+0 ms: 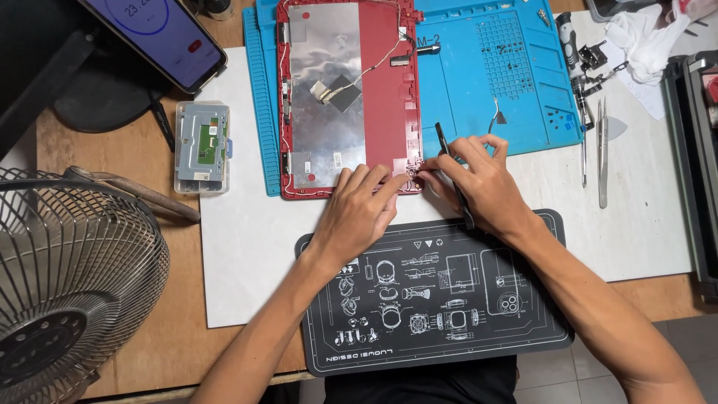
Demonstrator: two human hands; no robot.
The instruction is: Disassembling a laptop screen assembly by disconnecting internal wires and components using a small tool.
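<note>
A: Which step is this person working on?

B: I'm judging it as prying or picking at the near right corner of the red laptop lid shell (389, 90), which is lying inside-up across the blue silicone mat (516, 75) and the white sheet (643, 217). Both hands are meeting at that corner.

A: How are the hands set?

B: The left hand (357, 213) is lying fingers together on the shell's near edge, its fingertips pressing or pinching at the corner. The right hand (479, 183) is pinching something tiny there with thumb and forefinger, while a slim black pry tool (454, 179) is resting tucked between its fingers, tip pointing away.

A: And what is the next move calling for?

B: Probably a steady, small lift at that corner, with the left hand keeping the shell from sliding; the thin grey cable (378, 56) running over the foil panel is looking easy to snag.

A: What is hard to make out?

B: The piece between the fingertips is hidden, so I cannot tell whether it is a screw, a clip or a hinge part. The black printed mat (441, 299) is lying under both wrists. The phone (161, 34) at the top left is cut off, and so is the wire fan guard (67, 284). 2 tweezers (600, 150) are lying at the right, well apart.
</note>
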